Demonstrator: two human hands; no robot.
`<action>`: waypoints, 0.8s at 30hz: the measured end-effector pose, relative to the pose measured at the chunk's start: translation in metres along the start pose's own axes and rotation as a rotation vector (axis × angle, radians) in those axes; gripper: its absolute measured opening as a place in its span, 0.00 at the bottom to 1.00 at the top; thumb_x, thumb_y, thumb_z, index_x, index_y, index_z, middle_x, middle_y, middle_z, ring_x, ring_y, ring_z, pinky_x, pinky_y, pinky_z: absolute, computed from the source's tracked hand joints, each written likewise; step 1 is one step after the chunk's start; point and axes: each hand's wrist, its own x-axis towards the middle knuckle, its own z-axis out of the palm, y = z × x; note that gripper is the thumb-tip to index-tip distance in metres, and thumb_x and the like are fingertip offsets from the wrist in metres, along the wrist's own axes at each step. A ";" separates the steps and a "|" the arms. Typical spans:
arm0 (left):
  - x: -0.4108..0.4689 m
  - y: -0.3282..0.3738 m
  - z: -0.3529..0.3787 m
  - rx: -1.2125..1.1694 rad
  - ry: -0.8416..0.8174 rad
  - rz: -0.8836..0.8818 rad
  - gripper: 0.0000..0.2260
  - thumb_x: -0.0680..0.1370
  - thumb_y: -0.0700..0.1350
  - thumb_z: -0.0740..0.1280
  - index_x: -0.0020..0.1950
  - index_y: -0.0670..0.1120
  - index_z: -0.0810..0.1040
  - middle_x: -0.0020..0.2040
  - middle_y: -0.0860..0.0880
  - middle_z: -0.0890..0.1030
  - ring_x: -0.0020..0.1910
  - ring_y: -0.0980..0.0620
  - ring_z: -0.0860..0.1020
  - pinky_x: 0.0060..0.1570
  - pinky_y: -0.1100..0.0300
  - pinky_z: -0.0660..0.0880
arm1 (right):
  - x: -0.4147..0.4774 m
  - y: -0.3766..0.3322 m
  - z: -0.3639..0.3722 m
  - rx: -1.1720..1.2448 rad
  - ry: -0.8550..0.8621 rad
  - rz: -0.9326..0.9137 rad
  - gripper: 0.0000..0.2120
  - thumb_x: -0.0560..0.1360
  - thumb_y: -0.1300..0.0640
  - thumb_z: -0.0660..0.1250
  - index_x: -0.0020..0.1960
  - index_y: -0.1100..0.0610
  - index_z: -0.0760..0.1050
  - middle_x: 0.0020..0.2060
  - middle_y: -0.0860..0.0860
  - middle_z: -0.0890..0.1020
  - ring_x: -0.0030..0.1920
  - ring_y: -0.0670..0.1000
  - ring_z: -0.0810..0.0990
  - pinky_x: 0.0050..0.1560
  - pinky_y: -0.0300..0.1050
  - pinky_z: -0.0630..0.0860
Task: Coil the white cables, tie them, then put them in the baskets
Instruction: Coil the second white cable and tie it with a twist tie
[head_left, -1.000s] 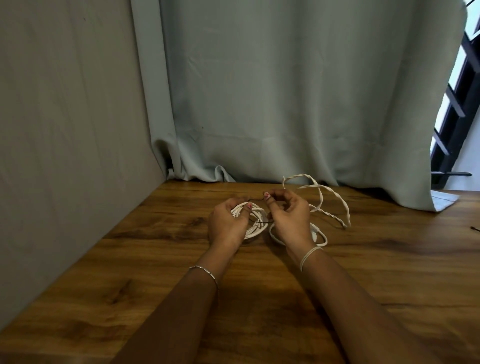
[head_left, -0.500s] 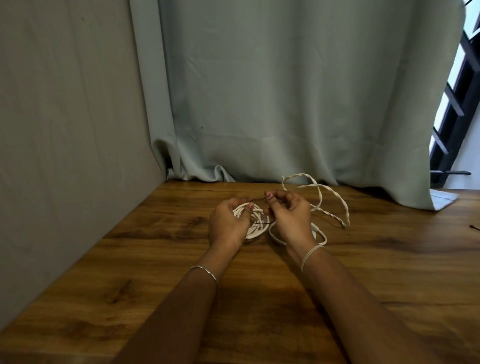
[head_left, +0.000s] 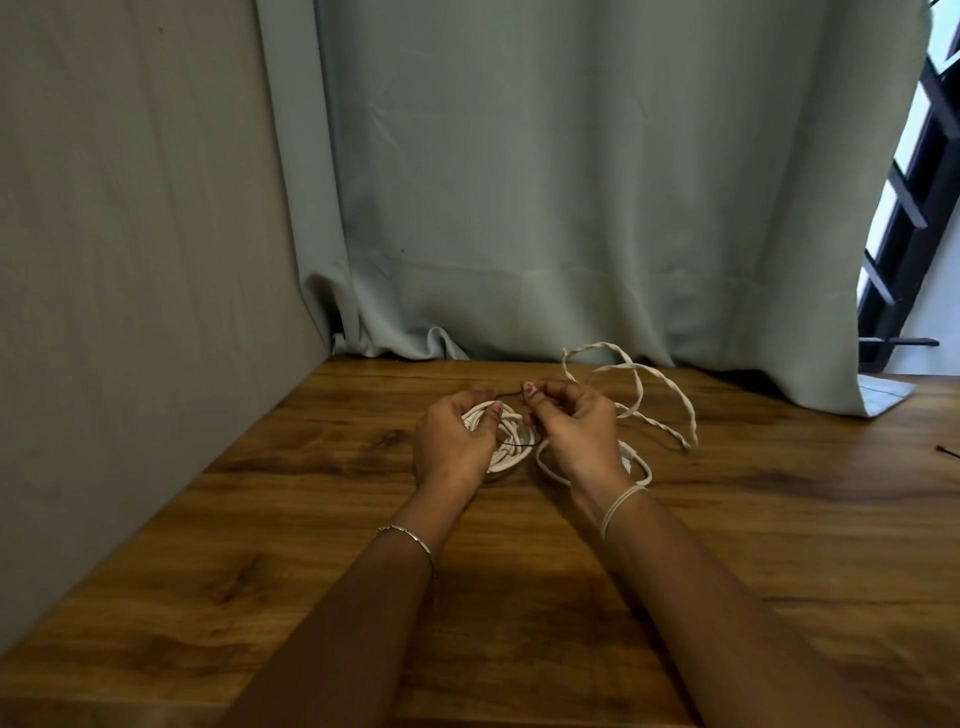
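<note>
loose cable (head_left: 644, 387) right, curtain (head_left: 571, 208) behind

coiled cable (head_left: 511, 447): left half hidden under the left hand (head_left: 452, 447); turns cannot be counted.
loose cable (head_left: 636, 400): its near loop runs under the right hand (head_left: 579, 436); plug ends not visible.
thin dark tie (head_left: 506, 396): too thin to tell how it wraps the coil; its ends vanish between the fingertips.
right grip: pinch point covered by curled fingers.
dark object (head_left: 948, 452): cut off by the right edge, too small to identify.
table (head_left: 779, 519): near edge and right side cut off.
forearms: cut off at the bottom edge.
</note>
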 end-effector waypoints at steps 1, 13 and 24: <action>-0.001 0.001 0.000 0.000 -0.008 0.002 0.06 0.75 0.46 0.71 0.52 0.51 0.83 0.47 0.52 0.84 0.45 0.54 0.80 0.37 0.65 0.70 | 0.000 0.001 0.000 -0.010 0.006 0.007 0.03 0.75 0.60 0.70 0.48 0.57 0.81 0.42 0.54 0.85 0.40 0.49 0.84 0.44 0.44 0.81; -0.001 -0.001 0.003 -0.009 -0.038 0.042 0.07 0.75 0.46 0.72 0.53 0.51 0.84 0.50 0.51 0.84 0.49 0.53 0.81 0.49 0.57 0.78 | 0.004 0.003 0.000 0.020 0.066 0.018 0.07 0.74 0.62 0.71 0.51 0.61 0.81 0.45 0.56 0.85 0.46 0.53 0.83 0.49 0.45 0.81; -0.003 -0.001 0.005 0.006 -0.047 0.076 0.08 0.74 0.46 0.72 0.53 0.50 0.84 0.50 0.50 0.84 0.49 0.52 0.81 0.49 0.57 0.78 | 0.003 0.002 -0.001 0.059 0.077 0.017 0.05 0.73 0.62 0.71 0.49 0.58 0.82 0.41 0.50 0.84 0.40 0.44 0.83 0.40 0.34 0.79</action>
